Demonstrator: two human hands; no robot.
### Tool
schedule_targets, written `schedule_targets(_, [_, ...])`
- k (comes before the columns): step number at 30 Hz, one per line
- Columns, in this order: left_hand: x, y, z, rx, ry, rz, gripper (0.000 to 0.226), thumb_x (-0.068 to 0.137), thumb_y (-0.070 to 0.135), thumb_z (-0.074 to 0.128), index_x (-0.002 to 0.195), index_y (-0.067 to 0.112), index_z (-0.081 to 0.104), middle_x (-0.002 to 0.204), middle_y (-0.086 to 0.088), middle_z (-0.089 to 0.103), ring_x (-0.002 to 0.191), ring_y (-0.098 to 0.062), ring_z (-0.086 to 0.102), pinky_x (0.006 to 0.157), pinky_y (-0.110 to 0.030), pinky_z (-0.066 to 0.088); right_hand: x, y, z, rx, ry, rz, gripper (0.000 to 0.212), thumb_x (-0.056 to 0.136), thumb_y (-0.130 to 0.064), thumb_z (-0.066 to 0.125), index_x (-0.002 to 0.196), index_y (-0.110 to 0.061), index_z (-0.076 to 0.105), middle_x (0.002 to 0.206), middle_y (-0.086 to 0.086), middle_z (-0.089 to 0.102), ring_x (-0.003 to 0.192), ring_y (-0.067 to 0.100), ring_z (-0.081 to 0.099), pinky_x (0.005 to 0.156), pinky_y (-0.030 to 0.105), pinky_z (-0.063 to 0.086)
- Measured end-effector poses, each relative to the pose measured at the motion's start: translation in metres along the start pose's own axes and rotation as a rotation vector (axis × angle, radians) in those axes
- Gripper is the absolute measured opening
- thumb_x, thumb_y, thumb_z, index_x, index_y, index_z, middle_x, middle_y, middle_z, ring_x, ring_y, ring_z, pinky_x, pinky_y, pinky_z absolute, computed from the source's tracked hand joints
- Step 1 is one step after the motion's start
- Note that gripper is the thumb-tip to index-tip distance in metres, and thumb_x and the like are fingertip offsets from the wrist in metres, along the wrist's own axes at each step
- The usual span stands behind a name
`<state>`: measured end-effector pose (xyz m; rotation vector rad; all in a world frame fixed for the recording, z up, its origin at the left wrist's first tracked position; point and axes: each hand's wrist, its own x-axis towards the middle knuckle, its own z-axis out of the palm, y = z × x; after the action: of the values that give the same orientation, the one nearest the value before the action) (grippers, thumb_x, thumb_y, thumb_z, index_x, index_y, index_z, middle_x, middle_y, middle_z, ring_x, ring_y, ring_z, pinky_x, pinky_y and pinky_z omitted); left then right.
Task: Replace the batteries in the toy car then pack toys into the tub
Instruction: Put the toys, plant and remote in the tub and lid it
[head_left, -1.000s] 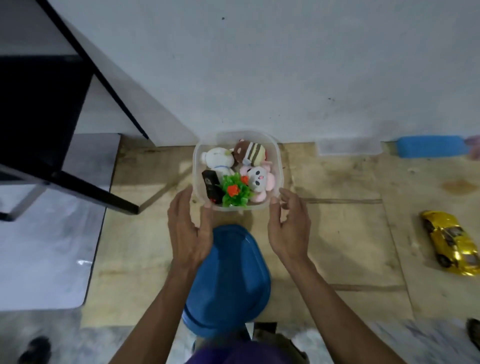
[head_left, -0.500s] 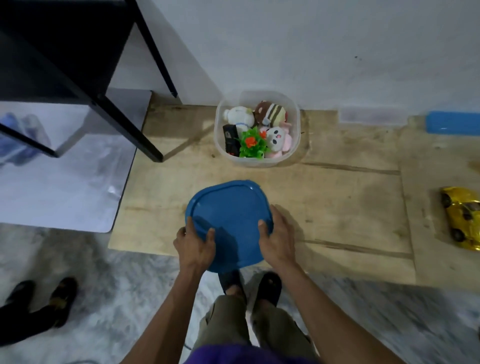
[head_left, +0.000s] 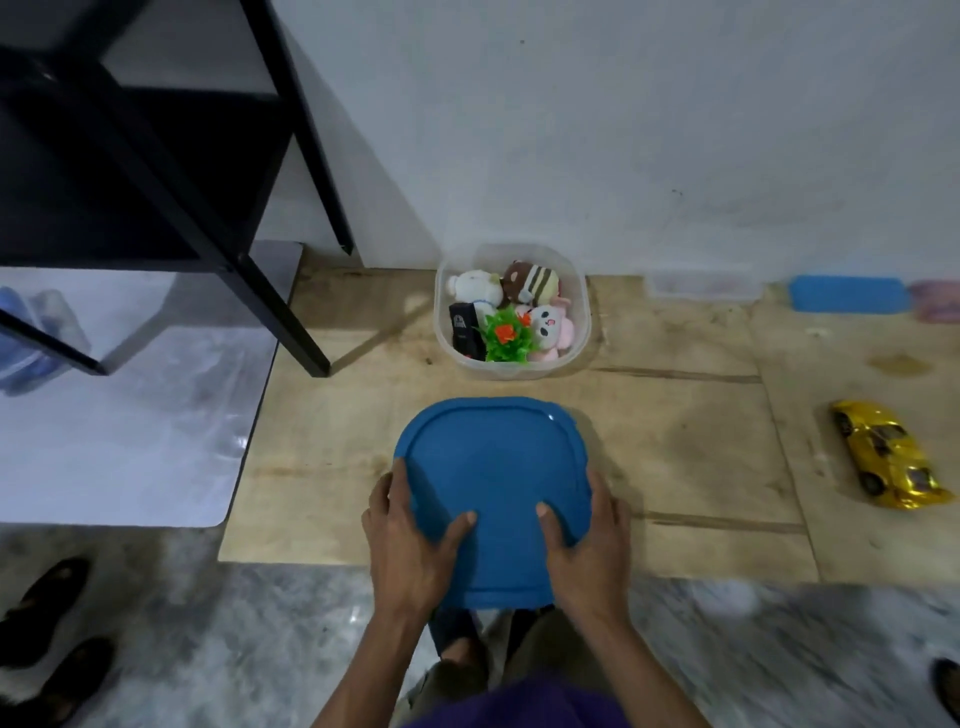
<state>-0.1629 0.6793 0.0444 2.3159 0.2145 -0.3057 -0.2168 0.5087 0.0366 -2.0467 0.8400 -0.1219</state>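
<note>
Both-handed, the person holds the blue lid (head_left: 493, 478): left hand (head_left: 410, 540) and right hand (head_left: 587, 540) clasp its near edges, thumbs on top. Beyond the lid sits the open tub (head_left: 511, 366); the car (head_left: 888, 454) lies well right.

Bare plywood floor (head_left: 675, 441) lies open between lid (head_left: 493, 467) and tub (head_left: 582, 332). Black shelf leg (head_left: 280, 317) stands left; wall (head_left: 571, 130) bounds the rear.

Both hands, left (head_left: 410, 545) and right (head_left: 587, 545), grip a blue lid (head_left: 493, 467) before an open tub (head_left: 511, 366) holding toys (head_left: 519, 317); yellow car (head_left: 891, 454) well apart.
</note>
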Motion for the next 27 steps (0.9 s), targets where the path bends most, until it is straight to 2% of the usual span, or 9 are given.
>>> schedule_targets(5, [0.038,0.043,-0.003,-0.003,0.011,0.132,0.107,0.075,0.052,0.079,0.158,0.020,0.019,0.154,-0.010,0.031,0.135,-0.031,0.032,0.103,-0.046,0.041,0.034,-0.032,-0.006,0.084,0.135,-0.061,0.071,0.091,-0.029,0.071,0.152,-0.016,0.036,0.134,-0.004,0.040,0.117,-0.001,0.038,0.101,0.023,0.036])
schedule_targets(10, [0.100,0.082,0.007,0.002,-0.005,0.153,0.109,0.076,0.053,0.078,0.158,0.022,0.013,0.157,-0.008,0.025,0.135,-0.035,0.030,0.106,-0.051,0.039,0.105,-0.058,0.001,0.075,0.155,-0.080,0.069,0.092,-0.032,0.068,0.151,-0.012,0.036,0.143,0.007,0.043,0.130,0.020,0.046,0.105,0.031,0.041])
schedule_targets(15, [0.152,0.103,0.024,0.018,-0.019,0.127,0.110,0.078,0.050,0.078,0.158,0.020,0.010,0.160,-0.008,0.019,0.140,-0.035,0.025,0.108,-0.051,0.036,0.164,-0.062,0.016,0.040,0.111,-0.085,0.072,0.095,-0.034,0.064,0.154,-0.011,0.029,0.152,0.007,0.038,0.139,0.023,0.038,0.111,0.030,0.034])
schedule_targets(17, [0.168,0.109,0.031,0.031,-0.013,0.128,0.109,0.078,0.050,0.078,0.158,0.019,0.010,0.161,-0.009,0.018,0.141,-0.034,0.024,0.108,-0.050,0.036,0.183,-0.061,0.022,0.024,0.096,-0.078,0.071,0.096,-0.035,0.063,0.154,-0.010,0.030,0.153,0.010,0.038,0.140,0.025,0.038,0.115,0.037,0.036])
schedule_targets(20, [0.193,0.117,0.041,0.036,-0.004,0.108,0.110,0.078,0.051,0.077,0.158,0.018,0.010,0.162,-0.009,0.018,0.144,-0.033,0.022,0.111,-0.050,0.034,0.211,-0.061,0.032,0.027,0.074,-0.083,0.066,0.096,-0.037,0.061,0.150,-0.010,0.033,0.147,0.011,0.042,0.134,0.027,0.044,0.109,0.047,0.043])
schedule_targets(24, [0.224,0.123,0.050,0.054,0.004,0.089,0.112,0.078,0.054,0.076,0.159,0.015,0.009,0.162,-0.010,0.018,0.146,-0.033,0.022,0.115,-0.049,0.029,0.246,-0.068,0.043,-0.006,0.047,-0.110,0.068,0.097,-0.040,0.057,0.153,-0.012,0.029,0.150,0.010,0.040,0.139,0.026,0.040,0.112,0.048,0.040])
schedule_targets(27, [0.239,0.122,0.055,0.073,0.005,0.098,0.113,0.079,0.058,0.074,0.159,0.013,0.008,0.163,-0.009,0.015,0.146,-0.032,0.022,0.115,-0.049,0.031,0.264,-0.071,0.049,-0.068,0.012,-0.111,0.072,0.099,-0.040,0.057,0.156,-0.010,0.024,0.154,0.013,0.036,0.142,0.029,0.036,0.116,0.045,0.036])
